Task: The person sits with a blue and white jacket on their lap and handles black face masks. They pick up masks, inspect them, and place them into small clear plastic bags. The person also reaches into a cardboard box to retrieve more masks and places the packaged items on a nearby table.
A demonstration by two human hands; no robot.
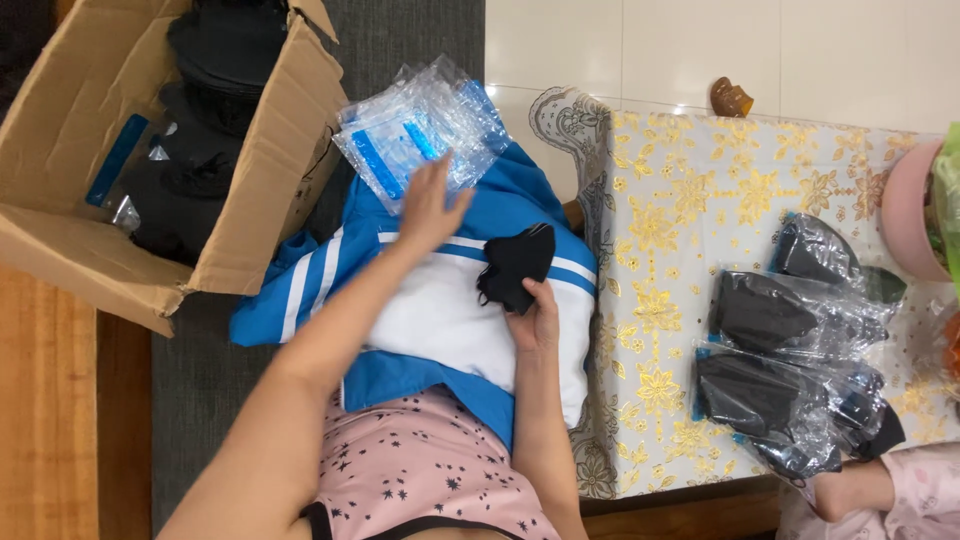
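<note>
A table (700,190) under a white cloth with gold flowers stands at the right. White floor tiles (700,50) lie beyond it, a grey mat (200,380) and wooden boards (50,420) at the left.

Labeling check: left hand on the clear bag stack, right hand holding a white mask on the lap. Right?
Not quite. The head view shows the mask in the right hand is black, not white. The left hand does rest on the stack of clear bags.
</note>
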